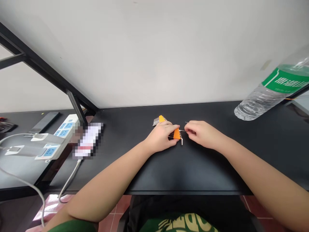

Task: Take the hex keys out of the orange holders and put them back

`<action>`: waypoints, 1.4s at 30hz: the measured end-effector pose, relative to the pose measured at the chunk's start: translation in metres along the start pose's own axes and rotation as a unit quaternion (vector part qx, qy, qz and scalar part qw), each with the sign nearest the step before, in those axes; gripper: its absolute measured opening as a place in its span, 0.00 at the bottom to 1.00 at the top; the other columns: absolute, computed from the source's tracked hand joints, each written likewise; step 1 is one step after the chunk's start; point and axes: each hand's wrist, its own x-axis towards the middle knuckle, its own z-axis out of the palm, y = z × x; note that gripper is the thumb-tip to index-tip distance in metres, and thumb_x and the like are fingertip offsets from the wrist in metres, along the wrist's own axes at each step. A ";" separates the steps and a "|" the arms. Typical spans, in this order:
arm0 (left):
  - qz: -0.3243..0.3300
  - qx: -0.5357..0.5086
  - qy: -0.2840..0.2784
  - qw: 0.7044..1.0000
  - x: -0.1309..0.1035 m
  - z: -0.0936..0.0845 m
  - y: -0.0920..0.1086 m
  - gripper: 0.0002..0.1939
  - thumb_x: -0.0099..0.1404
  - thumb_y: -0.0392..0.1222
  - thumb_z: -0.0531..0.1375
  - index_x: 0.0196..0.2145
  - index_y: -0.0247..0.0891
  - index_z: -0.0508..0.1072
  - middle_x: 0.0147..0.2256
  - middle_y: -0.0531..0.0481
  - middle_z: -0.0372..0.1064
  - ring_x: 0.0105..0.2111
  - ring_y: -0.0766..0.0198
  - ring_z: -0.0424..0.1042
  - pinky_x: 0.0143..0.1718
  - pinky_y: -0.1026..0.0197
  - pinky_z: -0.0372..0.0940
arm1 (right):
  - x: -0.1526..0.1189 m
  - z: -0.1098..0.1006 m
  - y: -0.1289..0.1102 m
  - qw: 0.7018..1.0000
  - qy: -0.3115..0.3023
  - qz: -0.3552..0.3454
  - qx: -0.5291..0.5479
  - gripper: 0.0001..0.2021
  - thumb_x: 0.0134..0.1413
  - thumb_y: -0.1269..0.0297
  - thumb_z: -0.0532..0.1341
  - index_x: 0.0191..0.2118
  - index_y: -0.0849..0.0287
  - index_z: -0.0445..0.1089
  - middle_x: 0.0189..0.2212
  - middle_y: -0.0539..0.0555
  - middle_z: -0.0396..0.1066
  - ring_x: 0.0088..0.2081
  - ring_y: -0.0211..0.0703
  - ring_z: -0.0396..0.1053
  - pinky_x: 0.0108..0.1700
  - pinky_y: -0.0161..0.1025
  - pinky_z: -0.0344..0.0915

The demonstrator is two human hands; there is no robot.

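Observation:
Above the middle of the black desk, my left hand [161,137] is closed around a hex key set, gripping its orange holder [177,133] between thumb and fingers. Short bent ends of several keys stick out at the holder's right side, and a fan of key ends [156,121] shows beyond my knuckles at the upper left. Just to the right, my right hand [201,132] pinches a thin hex key [182,130]. The key's far end reaches the holder; whether it sits in a slot I cannot tell. My fingers hide most of the set's middle.
A large water bottle [262,96] with a green label stands at the right rear. Left on the desk lies a blurred-out phone [88,140] with a white cable [70,180]. Beyond the black frame post [76,104] are a power strip [65,130] and a dark phone [45,121].

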 end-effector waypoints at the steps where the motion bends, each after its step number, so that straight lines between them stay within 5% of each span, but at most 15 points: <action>1: 0.001 0.000 0.002 1.000 0.000 0.000 0.000 0.27 0.63 0.41 0.67 0.59 0.39 0.72 0.46 0.45 0.78 0.52 0.54 0.73 0.56 0.49 0.72 | 0.000 0.000 0.001 1.000 0.003 -0.005 0.001 0.06 0.60 0.74 0.56 0.32 0.57 0.63 0.31 0.50 0.68 0.32 0.39 0.62 0.33 0.36 0.56; 15: 0.007 -0.004 0.027 1.000 -0.002 0.003 -0.002 0.26 0.63 0.41 0.67 0.58 0.38 0.73 0.44 0.46 0.78 0.55 0.54 0.72 0.57 0.49 0.71 | -0.007 0.005 -0.007 0.988 0.062 -0.057 -0.126 0.13 0.66 0.75 0.51 0.39 0.59 0.73 0.38 0.55 0.69 0.27 0.36 0.58 0.29 0.38 0.54; 21: 0.019 -0.017 0.017 1.000 0.000 0.001 0.007 0.21 0.61 0.39 0.67 0.53 0.41 0.75 0.44 0.48 0.79 0.56 0.52 0.71 0.60 0.46 0.67 | 0.000 0.015 -0.020 0.993 0.071 -0.095 0.007 0.14 0.67 0.75 0.52 0.46 0.57 0.73 0.43 0.55 0.71 0.36 0.39 0.68 0.36 0.37 0.64; 24: 0.009 -0.011 0.035 0.999 -0.001 -0.001 0.007 0.23 0.62 0.41 0.68 0.54 0.41 0.74 0.44 0.48 0.79 0.57 0.52 0.70 0.61 0.45 0.67 | 0.006 0.013 -0.009 0.989 0.127 -0.064 0.051 0.10 0.67 0.71 0.55 0.46 0.57 0.72 0.45 0.56 0.72 0.39 0.41 0.71 0.41 0.40 0.68; 26: 0.004 -0.006 0.035 0.999 -0.001 -0.002 0.005 0.25 0.62 0.42 0.68 0.57 0.40 0.73 0.46 0.47 0.79 0.55 0.53 0.71 0.60 0.46 0.68 | 0.008 0.009 0.007 0.988 0.156 0.002 -0.011 0.07 0.66 0.69 0.57 0.43 0.58 0.73 0.45 0.57 0.72 0.39 0.43 0.71 0.41 0.42 0.68; 30: -0.001 0.004 0.019 1.000 -0.001 0.000 0.003 0.26 0.63 0.41 0.67 0.59 0.40 0.72 0.47 0.45 0.78 0.54 0.53 0.72 0.58 0.46 0.69 | 0.012 0.001 0.031 0.987 0.047 0.104 -0.110 0.05 0.63 0.68 0.59 0.40 0.59 0.73 0.45 0.58 0.72 0.41 0.46 0.71 0.42 0.43 0.66; 34: -0.004 0.003 0.004 1.000 -0.001 0.001 0.003 0.26 0.64 0.41 0.66 0.60 0.40 0.71 0.47 0.46 0.78 0.56 0.53 0.70 0.59 0.45 0.69 | 0.015 -0.003 0.024 0.978 -0.044 0.163 -0.125 0.06 0.56 0.72 0.59 0.29 0.58 0.68 0.35 0.54 0.71 0.33 0.41 0.68 0.35 0.39 0.61; 42: -0.015 0.005 -0.009 1.000 0.000 0.002 0.003 0.27 0.64 0.40 0.66 0.60 0.41 0.71 0.48 0.46 0.78 0.57 0.51 0.70 0.60 0.44 0.67 | 0.010 -0.002 0.005 0.996 -0.016 0.070 -0.050 0.04 0.54 0.72 0.58 0.30 0.57 0.64 0.29 0.50 0.69 0.31 0.40 0.64 0.32 0.37 0.57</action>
